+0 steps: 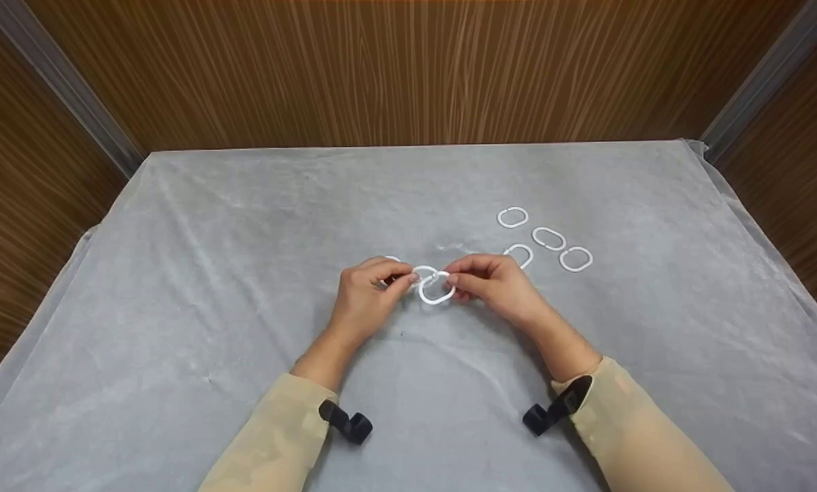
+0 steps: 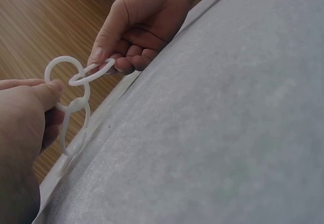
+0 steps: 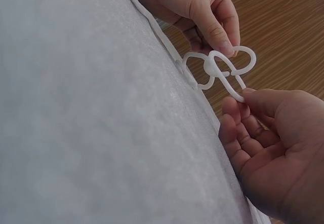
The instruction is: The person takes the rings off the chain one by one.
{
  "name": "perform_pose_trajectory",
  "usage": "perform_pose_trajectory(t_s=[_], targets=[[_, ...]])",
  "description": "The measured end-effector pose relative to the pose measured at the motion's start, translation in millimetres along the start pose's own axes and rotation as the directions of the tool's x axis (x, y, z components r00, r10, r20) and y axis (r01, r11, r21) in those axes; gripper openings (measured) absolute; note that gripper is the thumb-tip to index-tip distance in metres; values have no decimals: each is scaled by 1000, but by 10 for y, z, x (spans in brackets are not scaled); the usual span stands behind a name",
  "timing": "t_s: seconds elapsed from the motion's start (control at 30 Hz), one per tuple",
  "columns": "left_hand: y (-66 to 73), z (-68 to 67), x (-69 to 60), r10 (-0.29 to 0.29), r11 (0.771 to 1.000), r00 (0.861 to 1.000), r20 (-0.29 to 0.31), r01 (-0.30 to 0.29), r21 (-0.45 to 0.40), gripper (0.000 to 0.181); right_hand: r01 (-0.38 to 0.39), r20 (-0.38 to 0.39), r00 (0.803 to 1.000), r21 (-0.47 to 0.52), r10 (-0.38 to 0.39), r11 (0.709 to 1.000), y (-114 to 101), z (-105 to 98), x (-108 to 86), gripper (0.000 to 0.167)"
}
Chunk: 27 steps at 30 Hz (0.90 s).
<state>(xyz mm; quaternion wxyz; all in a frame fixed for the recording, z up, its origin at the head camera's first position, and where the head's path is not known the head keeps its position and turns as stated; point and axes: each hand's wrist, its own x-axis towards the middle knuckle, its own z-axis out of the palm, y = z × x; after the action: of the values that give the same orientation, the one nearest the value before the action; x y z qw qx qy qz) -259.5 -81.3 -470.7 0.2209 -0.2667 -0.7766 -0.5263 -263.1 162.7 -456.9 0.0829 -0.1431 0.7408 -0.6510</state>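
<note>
In the middle of the head frame, we see the left hand (image 1: 369,292) and the right hand (image 1: 496,283) facing each other, both grasping. The right thumb and forefinger pinch one end of a white oval ring (image 1: 436,303), and its other fingers are loosely bent. In the right wrist frame, the long axis of this ring runs from upper left down to lower right, where the fingertips are. It passes through a second ring (image 2: 65,59), which the left thumb and forefinger pinch by its side; in the left wrist frame this one stands nearly upright. From its lower end a third ring (image 2: 64,133) hangs, pointing downward. Right of centre in the head frame, we find four loose rings (image 1: 576,270) lying flat on the grey cloth (image 1: 176,273).
</note>
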Motion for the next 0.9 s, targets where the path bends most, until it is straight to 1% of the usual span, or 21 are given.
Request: perform_pose_trajectory(t_s=[0.37,0.63,0.9], targets=[[27,-14,-2,-32,999,999,10,32,20,5,-16,9,1000,11,16,1000,-3,0,-8,21],[22,-11,-5,-26,1000,1000,-4,26,7,5,-14,18,1000,-15,15,1000,-1,-5,-3,22],[17,2,-2,-21,1000,1000,-15,21,5,5,-23,19,1000,-20,23,1000,3,-5,-5,21]])
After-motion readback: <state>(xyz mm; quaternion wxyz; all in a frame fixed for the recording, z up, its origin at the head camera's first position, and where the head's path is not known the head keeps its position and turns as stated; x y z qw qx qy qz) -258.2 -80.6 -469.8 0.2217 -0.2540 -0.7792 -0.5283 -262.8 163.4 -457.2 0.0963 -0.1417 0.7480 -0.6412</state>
